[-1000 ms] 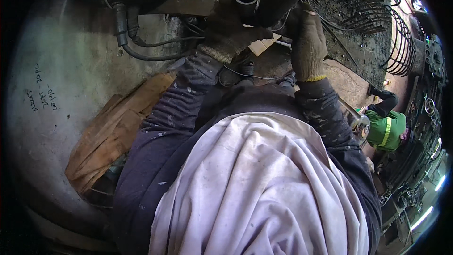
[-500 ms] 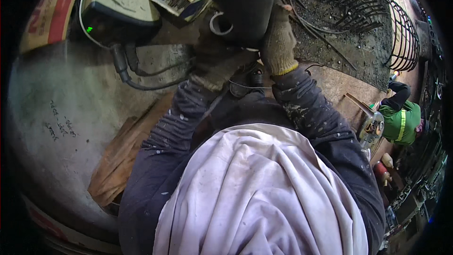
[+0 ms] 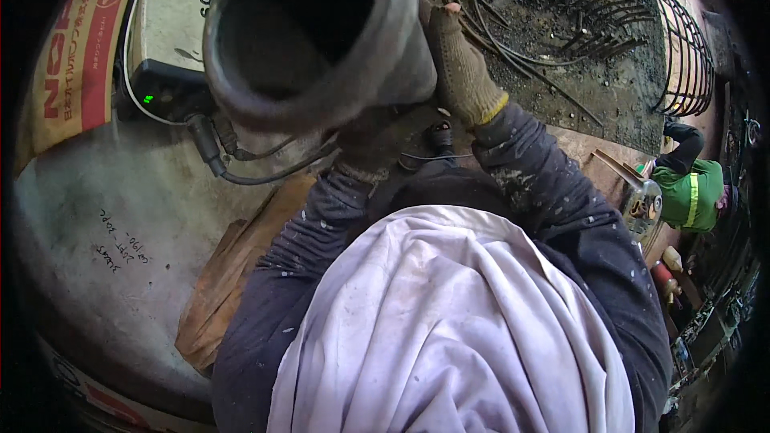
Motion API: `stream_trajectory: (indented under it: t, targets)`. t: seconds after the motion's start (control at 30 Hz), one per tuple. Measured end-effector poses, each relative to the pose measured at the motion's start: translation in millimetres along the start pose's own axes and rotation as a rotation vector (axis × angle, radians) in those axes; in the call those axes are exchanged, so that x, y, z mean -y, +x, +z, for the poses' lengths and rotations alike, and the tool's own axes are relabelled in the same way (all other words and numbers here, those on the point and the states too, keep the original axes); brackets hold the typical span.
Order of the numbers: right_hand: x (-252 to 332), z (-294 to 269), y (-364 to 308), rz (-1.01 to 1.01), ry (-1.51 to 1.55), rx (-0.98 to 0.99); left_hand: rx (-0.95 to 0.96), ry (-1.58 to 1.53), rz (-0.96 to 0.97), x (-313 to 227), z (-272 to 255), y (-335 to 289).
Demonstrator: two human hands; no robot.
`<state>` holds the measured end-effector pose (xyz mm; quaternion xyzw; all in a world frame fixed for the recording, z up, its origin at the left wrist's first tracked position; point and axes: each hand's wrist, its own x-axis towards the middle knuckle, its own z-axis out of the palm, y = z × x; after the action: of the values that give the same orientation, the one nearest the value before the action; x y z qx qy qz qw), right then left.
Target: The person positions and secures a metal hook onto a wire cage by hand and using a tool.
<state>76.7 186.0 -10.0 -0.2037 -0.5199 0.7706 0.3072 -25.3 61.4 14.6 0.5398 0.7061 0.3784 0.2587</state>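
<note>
A large dark grey hollow pipe-like piece (image 3: 405,40) fills the top middle, close to the camera. Its round, thick-rimmed mouth faces me, and a narrower part slants off toward the lower right; its exact kind I cannot make out. My right hand (image 3: 469,68), in a beige knitted glove with a yellow cuff, is closed against the piece's right side, one bare fingertip showing. My left hand (image 3: 365,156), in a darkened glove, lies under the piece, which hides its fingers.
On the left, a pale machine box (image 3: 180,12) with thick cables (image 3: 210,148) stands by a cardboard carton (image 3: 84,56) and a grey metal surface (image 3: 96,208). To the right, a gritty plate (image 3: 577,80) carries bent rods and wires. Beyond it, a person in green (image 3: 694,192) crouches.
The hollow piece has swung up and left toward me, turning its open mouth into view. My right hand has moved slightly left with it; my left hand is now more covered.
</note>
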Motion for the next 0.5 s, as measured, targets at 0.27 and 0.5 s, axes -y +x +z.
stream_trajectory:
  t: [0.27,0.5]
  targets:
    - [13.5,-10.7,-26.6,-0.148,-0.016,-0.354,-0.105,-0.087,-0.068,35.1,5.2,-3.2]
    - [-34.3,1.0,-23.6,-0.334,-0.238,-0.223,-0.187,-0.287,-0.08,17.4,6.7,-2.7]
